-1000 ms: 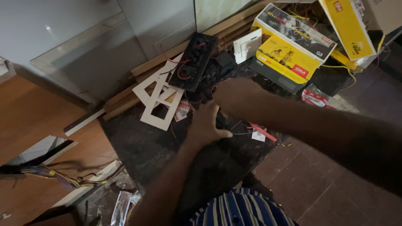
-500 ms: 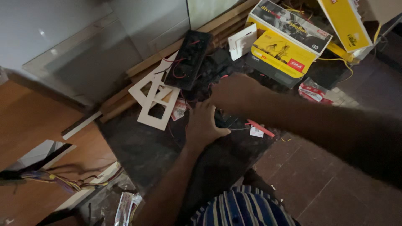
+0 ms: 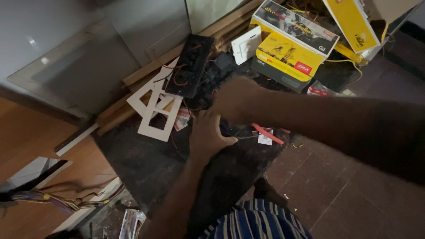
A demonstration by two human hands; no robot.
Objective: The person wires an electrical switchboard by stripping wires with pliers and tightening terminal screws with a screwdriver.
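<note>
Both hands meet over a dark slab, fingers bunched close together. Left hand curls around something small and dark with thin wires trailing from it; what it is cannot be made out in this blur. Right hand sits just beyond, touching or nearly touching the left, its fingers hidden, so whether it pinches anything cannot be told.

Head view, outward from the grip: a red-handled tool lies just to the right of the hands, beside a small white tag. Just past the hands, a black switch module with red wires rests on white switch frames. Further off, a white switch plate leans by yellow cartons.

Judgement: fine wire work like this wants the part braced steady in one hand, wires kept clear of the fingers, and more light.

Surface: dark stone slab, dusty, laid on a tiled floor. Timber strips run along a grey wall panel. A loose wire bundle lies well off to the left.
</note>
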